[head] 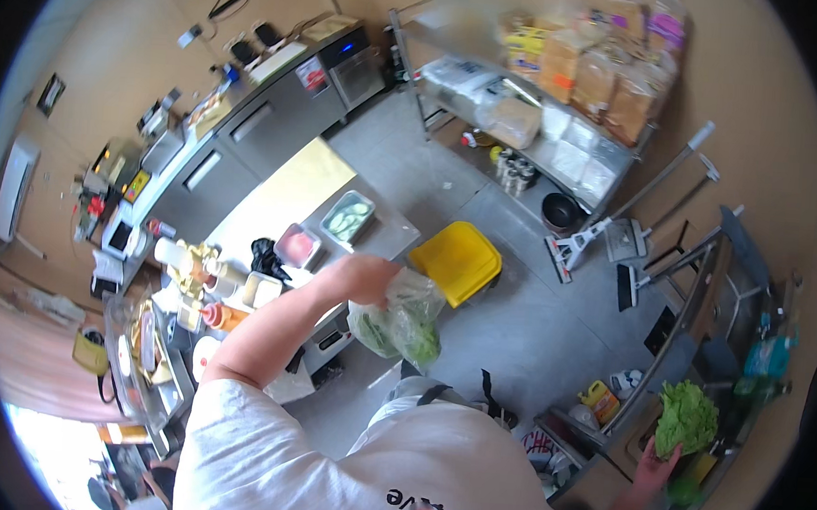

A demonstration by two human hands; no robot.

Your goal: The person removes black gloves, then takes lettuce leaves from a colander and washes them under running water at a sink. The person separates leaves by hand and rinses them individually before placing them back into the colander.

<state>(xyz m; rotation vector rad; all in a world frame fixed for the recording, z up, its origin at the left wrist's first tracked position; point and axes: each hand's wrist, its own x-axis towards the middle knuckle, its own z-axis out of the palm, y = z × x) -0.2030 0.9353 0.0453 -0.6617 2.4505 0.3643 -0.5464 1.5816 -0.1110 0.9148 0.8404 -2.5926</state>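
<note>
My left hand [373, 281] grips the gathered top of a clear plastic bag [404, 318]. Leafy greens show through the plastic, and the bag hangs over the floor beside the steel worktable [383, 218]. Far to the right, my right hand [657, 463] holds a head of green leaf lettuce [686, 420] from below, over the sink counter; its fingers are partly hidden by the leaves. Nearest to my left hand on the worktable are a container of sliced cucumber [348, 216] and a container of pink food [298, 246].
A yellow-lidded bin [458, 261] stands past the worktable. Squeeze bottles [222, 316] and a black plastic bag [268, 259] crowd the table's left. A wire-framed shelf [521, 139] holds bagged supplies. A floor squeegee [577, 248] and dustpan [625, 240] lean right. Another person [149, 488] is partly visible lower left.
</note>
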